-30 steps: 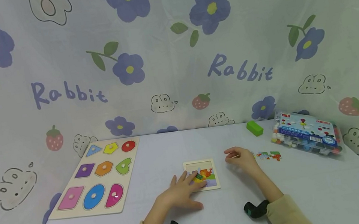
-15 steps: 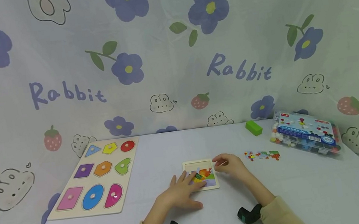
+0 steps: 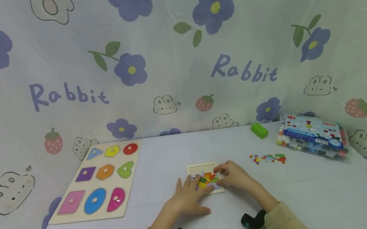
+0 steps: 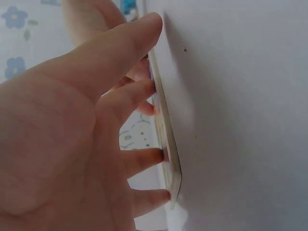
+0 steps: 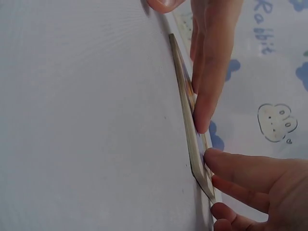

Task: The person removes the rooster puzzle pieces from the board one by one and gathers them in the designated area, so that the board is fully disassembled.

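Observation:
A small wooden-framed jigsaw puzzle lies flat near the middle of the table, its coloured picture partly covered by fingers. The left hand rests over its left and lower part with spread, fairly straight fingers; the left wrist view shows several fingertips touching the tray. At the puzzle's right side, the right hand has bent fingers and thumb, pinching a small puzzle piece mostly hidden by them. In the right wrist view, the right hand's fingertips meet the tray's edge. Several loose puzzle pieces lie right of this hand.
A shape board with knobbed coloured shapes lies at the left. At the back right are a green block and a clear plastic case of small coloured parts. A patterned cloth hangs behind the white table.
The right hand has moved left from beside the loose pieces to the puzzle's right side, over its frame. The left hand has stayed on the puzzle, shifting only slightly.

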A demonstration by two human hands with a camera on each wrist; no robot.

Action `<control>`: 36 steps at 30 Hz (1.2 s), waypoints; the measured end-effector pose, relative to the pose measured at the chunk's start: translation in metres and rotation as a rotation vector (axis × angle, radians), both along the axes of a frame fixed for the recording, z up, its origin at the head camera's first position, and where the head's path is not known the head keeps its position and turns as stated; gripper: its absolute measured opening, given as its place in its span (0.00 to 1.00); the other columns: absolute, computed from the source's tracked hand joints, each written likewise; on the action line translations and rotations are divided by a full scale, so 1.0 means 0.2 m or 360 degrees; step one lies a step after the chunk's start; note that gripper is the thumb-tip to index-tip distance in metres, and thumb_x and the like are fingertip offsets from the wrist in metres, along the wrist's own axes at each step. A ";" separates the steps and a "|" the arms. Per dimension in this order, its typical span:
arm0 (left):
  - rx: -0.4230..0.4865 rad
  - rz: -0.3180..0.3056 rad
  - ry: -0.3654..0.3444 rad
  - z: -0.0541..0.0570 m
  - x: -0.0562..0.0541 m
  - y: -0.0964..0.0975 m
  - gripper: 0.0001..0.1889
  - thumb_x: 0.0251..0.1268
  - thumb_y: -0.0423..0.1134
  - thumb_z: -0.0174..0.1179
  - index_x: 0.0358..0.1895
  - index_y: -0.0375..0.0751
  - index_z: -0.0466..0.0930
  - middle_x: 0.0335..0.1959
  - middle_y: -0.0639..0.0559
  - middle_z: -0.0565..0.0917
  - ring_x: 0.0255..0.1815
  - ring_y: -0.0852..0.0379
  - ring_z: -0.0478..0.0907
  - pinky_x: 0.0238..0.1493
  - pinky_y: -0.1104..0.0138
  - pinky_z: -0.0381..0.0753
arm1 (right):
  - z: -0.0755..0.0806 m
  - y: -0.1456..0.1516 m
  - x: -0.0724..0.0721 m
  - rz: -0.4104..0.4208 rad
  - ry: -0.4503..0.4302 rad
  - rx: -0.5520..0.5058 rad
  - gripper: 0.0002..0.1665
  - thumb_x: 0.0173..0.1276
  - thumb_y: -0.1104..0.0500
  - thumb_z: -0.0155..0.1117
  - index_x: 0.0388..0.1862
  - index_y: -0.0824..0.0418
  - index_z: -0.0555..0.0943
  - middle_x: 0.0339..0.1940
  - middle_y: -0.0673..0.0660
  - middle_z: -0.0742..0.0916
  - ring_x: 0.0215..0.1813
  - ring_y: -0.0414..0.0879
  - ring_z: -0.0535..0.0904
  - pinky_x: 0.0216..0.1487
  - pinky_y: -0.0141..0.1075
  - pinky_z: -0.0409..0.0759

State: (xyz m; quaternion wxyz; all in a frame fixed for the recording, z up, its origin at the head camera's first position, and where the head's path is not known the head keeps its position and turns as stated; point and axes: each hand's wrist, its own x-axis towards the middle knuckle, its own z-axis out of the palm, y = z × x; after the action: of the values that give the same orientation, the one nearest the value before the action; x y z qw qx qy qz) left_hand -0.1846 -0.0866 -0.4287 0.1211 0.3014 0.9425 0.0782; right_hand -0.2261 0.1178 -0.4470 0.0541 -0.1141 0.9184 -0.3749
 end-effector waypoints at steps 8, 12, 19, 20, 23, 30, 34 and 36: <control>-0.0016 0.0006 0.0025 0.00 0.00 0.01 0.34 0.52 0.63 0.60 0.66 0.64 0.65 0.71 0.40 0.56 0.69 0.31 0.51 0.60 0.34 0.49 | -0.01 0.00 0.00 0.0019 -0.0006 -0.0007 0.20 0.49 0.61 0.74 0.43 0.56 0.81 0.37 0.53 0.76 0.39 0.45 0.70 0.38 0.39 0.70; -0.0021 0.0005 0.0036 0.00 0.01 0.01 0.34 0.52 0.63 0.60 0.65 0.64 0.66 0.71 0.39 0.57 0.69 0.31 0.51 0.60 0.34 0.50 | -0.02 0.00 0.00 0.0018 -0.0006 -0.0027 0.20 0.48 0.61 0.75 0.42 0.56 0.81 0.36 0.52 0.76 0.41 0.45 0.71 0.40 0.39 0.71; -0.0021 -0.0001 0.0041 0.01 0.01 0.01 0.35 0.51 0.63 0.61 0.65 0.65 0.66 0.70 0.39 0.57 0.68 0.31 0.52 0.59 0.34 0.51 | -0.02 0.00 -0.01 0.0047 0.0031 -0.0062 0.21 0.47 0.63 0.75 0.41 0.56 0.79 0.36 0.52 0.76 0.40 0.46 0.71 0.39 0.39 0.69; -0.0021 0.0000 0.0038 0.01 0.02 0.01 0.35 0.50 0.62 0.61 0.65 0.65 0.66 0.70 0.39 0.57 0.68 0.31 0.52 0.59 0.34 0.51 | -0.02 0.00 -0.01 0.0058 0.0038 -0.0073 0.21 0.47 0.64 0.75 0.41 0.56 0.78 0.36 0.52 0.76 0.39 0.46 0.70 0.39 0.38 0.69; -0.0024 0.0005 0.0029 0.02 0.02 0.01 0.35 0.51 0.62 0.61 0.65 0.65 0.66 0.70 0.39 0.57 0.68 0.31 0.52 0.59 0.34 0.52 | -0.02 0.00 -0.01 0.0091 0.0037 -0.0145 0.20 0.47 0.66 0.74 0.39 0.57 0.76 0.35 0.52 0.77 0.37 0.45 0.70 0.36 0.37 0.69; -0.0004 0.0014 0.0000 0.02 0.02 0.01 0.35 0.51 0.62 0.62 0.65 0.65 0.66 0.71 0.39 0.56 0.69 0.31 0.51 0.60 0.34 0.51 | -0.02 0.01 0.00 0.0141 0.0028 -0.0303 0.10 0.57 0.68 0.65 0.35 0.58 0.75 0.30 0.51 0.80 0.30 0.42 0.71 0.27 0.31 0.68; 0.0003 0.0020 -0.0014 0.01 0.02 0.01 0.34 0.52 0.62 0.61 0.65 0.65 0.66 0.71 0.40 0.56 0.69 0.32 0.50 0.60 0.35 0.51 | -0.03 0.01 0.00 0.0106 0.0074 -0.0326 0.07 0.59 0.68 0.63 0.33 0.59 0.76 0.29 0.51 0.80 0.32 0.42 0.73 0.30 0.30 0.69; 0.0006 0.0021 -0.0013 0.01 0.02 0.01 0.34 0.52 0.62 0.61 0.65 0.65 0.66 0.71 0.40 0.56 0.69 0.32 0.50 0.60 0.35 0.51 | -0.03 0.00 -0.01 0.0072 0.0088 -0.0333 0.07 0.59 0.68 0.63 0.32 0.58 0.76 0.28 0.50 0.81 0.32 0.42 0.73 0.31 0.31 0.70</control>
State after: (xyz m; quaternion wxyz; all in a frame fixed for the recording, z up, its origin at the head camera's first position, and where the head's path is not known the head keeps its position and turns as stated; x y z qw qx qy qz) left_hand -0.1806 -0.0848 -0.4258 0.1239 0.2950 0.9439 0.0820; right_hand -0.2275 0.1184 -0.4525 0.0250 -0.1502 0.8726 -0.4641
